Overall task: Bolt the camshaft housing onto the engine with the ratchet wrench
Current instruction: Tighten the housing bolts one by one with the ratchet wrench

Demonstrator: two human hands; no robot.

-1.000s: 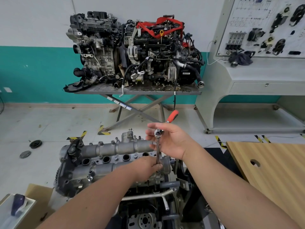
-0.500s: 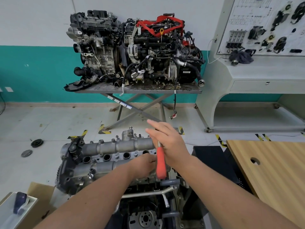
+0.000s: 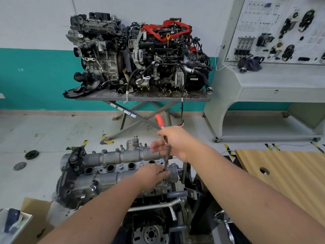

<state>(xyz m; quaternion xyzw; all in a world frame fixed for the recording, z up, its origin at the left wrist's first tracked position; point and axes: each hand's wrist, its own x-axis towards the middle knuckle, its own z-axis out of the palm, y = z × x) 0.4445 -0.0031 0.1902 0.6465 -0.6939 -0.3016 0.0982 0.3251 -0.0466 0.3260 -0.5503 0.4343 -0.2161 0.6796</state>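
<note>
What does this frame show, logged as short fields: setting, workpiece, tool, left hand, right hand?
setting: workshop floor, two other engines on a metal table behind
workpiece: camshaft housing on the engine
tool: ratchet wrench with red handle, extension standing down into the housing's right end
left hand: steadies the extension's lower end
right hand: around the ratchet head, handle pointing away

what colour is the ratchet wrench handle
Red-orange, seen in the head view: the handle sticks up above the right hand.

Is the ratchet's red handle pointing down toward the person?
No. The red handle sticks up and away, above the right hand near the ratchet's head.
</note>
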